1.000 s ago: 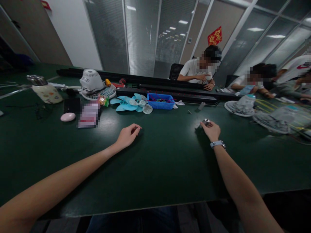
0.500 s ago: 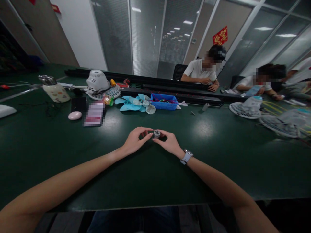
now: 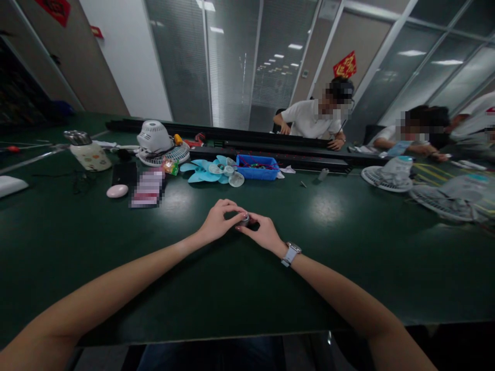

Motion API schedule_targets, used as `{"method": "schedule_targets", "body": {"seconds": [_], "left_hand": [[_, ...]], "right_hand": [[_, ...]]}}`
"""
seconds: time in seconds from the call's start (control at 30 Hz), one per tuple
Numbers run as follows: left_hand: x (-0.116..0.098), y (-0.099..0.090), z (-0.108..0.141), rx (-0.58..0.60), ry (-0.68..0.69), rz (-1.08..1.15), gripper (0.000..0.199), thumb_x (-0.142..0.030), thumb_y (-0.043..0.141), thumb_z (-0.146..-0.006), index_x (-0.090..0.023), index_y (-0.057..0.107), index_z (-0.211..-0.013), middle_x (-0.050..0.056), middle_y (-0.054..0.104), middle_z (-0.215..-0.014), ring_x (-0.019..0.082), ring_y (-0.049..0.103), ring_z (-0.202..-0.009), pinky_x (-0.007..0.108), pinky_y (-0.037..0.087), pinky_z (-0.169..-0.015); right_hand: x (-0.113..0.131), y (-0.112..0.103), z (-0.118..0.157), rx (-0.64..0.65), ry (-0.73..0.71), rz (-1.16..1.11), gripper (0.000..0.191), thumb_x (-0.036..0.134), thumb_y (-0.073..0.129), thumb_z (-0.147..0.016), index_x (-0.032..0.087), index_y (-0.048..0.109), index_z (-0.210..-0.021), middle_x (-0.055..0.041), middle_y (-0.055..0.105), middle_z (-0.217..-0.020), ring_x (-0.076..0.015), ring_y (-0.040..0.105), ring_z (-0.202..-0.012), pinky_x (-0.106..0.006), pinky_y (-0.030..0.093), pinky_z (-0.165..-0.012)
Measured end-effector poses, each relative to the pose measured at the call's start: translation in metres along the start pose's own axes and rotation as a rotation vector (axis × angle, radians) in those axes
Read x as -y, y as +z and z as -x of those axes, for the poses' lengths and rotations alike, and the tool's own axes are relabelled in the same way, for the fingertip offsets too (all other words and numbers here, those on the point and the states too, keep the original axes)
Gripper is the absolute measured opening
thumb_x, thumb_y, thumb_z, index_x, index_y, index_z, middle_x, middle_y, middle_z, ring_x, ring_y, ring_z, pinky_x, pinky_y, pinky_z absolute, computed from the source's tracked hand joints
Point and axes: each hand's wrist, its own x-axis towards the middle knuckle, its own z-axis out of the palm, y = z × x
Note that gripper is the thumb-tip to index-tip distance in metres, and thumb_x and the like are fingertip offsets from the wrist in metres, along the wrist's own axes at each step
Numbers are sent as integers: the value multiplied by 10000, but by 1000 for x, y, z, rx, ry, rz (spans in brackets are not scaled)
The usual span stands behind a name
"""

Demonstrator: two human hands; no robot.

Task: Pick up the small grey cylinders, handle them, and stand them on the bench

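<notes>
Between my hands, close above or on the green table [image 3: 216,288], is a small grey cylindrical part [image 3: 244,220]; its exact kind is too small to make out. My right hand [image 3: 264,232], with a watch [image 3: 292,252] at its wrist, pinches the part from the right between thumb and fingers. On the other side, my left hand [image 3: 218,220] has its thumb and fingertips closed on the part's top and left side. The fingers cover much of it.
Beyond my hands lie blue fan blades [image 3: 209,170] and a blue bin [image 3: 258,169] with small parts. A fan body [image 3: 154,136], a bottle [image 3: 91,153] and a pink oval object [image 3: 117,191] stand left. More fan parts [image 3: 392,172] lie right. A co-worker [image 3: 309,116] sits opposite.
My left thumb has come over the top of the part, hiding more of it. The co-worker opposite has spread their hands apart. The whole view has shifted slightly.
</notes>
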Motion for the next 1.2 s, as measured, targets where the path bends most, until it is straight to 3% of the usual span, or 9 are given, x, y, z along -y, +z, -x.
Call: {"method": "schedule_targets", "body": {"seconds": [0.23, 0.37, 0.53, 0.63, 0.8, 0.9, 1.0, 1.1, 1.2], "left_hand": [[29, -22, 18, -25, -53, -139, 287, -479, 601, -888, -307, 765, -1049, 45, 638, -935, 226, 532, -949, 355, 432, -816], [47, -18, 24, 85, -128, -208, 306, -493, 592, -888, -304, 771, -1048, 51, 661, -849, 223, 537, -853, 330, 409, -731], [47, -12, 21, 165, -128, -264, 353, -530, 562, -894, -313, 758, -1091, 43, 677, -778, 205, 557, -744, 303, 380, -661], [42, -15, 23, 120, -183, -187, 433, -551, 511, -909, -270, 732, -1153, 52, 705, -849, 199, 593, -744, 293, 398, -647], [36, -17, 26, 63, -261, -96, 450, -483, 405, -958, -224, 699, -1178, 48, 721, -893, 194, 630, -748, 287, 426, -655], [35, -16, 25, 59, -281, -94, 446, -471, 393, -958, -212, 685, -1174, 34, 695, -815, 193, 633, -718, 285, 425, -643], [35, -16, 24, 52, -283, -91, 438, -457, 380, -961, -206, 680, -1157, 17, 658, -748, 186, 624, -696, 279, 425, -645], [35, -15, 24, 44, -279, -95, 424, -440, 374, -962, -204, 682, -1133, 8, 637, -731, 173, 605, -672, 275, 420, -647], [34, -14, 23, 16, -283, -83, 408, -413, 368, -962, -197, 678, -1117, 1, 617, -711, 164, 589, -653, 271, 413, -637]], "right_hand": [[-3, 0, -1, -1, 1, -23, 448, 392, 751, -792, 240, 670, -1206, -39, 731, -1086, -180, 675, -926, -329, 535, -837], [-2, 2, 0, -6, -3, -19, 465, 397, 750, -791, 236, 665, -1220, -45, 727, -1109, -184, 680, -944, -334, 545, -851], [-5, -1, 2, -43, 19, -40, 437, 382, 739, -799, 257, 667, -1212, -33, 728, -1113, -186, 691, -946, -340, 551, -872], [-27, -32, 0, -182, 77, 11, 453, 418, 717, -803, 240, 663, -1216, -48, 729, -1111, -198, 696, -933, -351, 554, -864], [-94, -134, 6, -623, 306, 355, 487, 481, 690, -774, 166, 689, -1146, -101, 748, -998, -242, 706, -834, -382, 542, -814], [-128, -183, 19, -800, 502, 523, 464, 481, 687, -751, 149, 712, -1074, -123, 749, -930, -275, 700, -837, -407, 529, -804], [-148, -205, 32, -843, 630, 602, 458, 481, 697, -722, 156, 717, -1044, -125, 742, -904, -296, 686, -864, -429, 515, -820], [-153, -210, 38, -805, 707, 566, 444, 460, 699, -714, 153, 703, -1035, -128, 728, -923, -293, 676, -886, -428, 506, -845], [-142, -205, 34, -876, 667, 574, 644, 429, 725, -690, 125, 585, -1241, -178, 668, -1139, -315, 643, -1003, -488, 468, -922]]}}
